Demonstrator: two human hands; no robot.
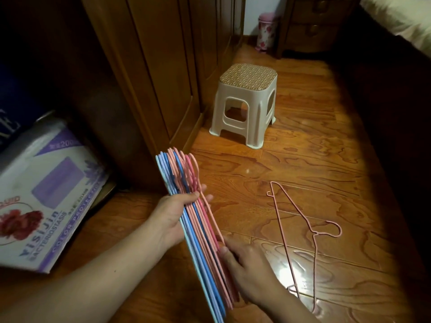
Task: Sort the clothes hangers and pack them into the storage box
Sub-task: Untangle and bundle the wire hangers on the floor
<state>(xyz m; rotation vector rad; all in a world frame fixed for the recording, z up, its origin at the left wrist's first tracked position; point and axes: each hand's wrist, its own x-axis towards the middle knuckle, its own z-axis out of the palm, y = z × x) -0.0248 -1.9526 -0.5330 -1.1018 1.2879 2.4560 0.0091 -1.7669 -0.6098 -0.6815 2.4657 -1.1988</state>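
We see the right hand (247, 271) pressing flat, fingers straight, against the pink side of a bundle of hangers (198, 231) — blue, pale blue and pink wires stacked edge-on. The left hand (173, 214) grips the bundle, fingers curled around it. Just right, one pink hanger (313, 234) lies alone on the wooden floor (303, 159). At left sits a printed cardboard box (44, 201); farther off — a beige stool (246, 103).

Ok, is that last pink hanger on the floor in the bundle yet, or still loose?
Still loose. The pink hanger lies flat on the wooden floor, apart from the bundle of hangers held between the left hand and right hand.
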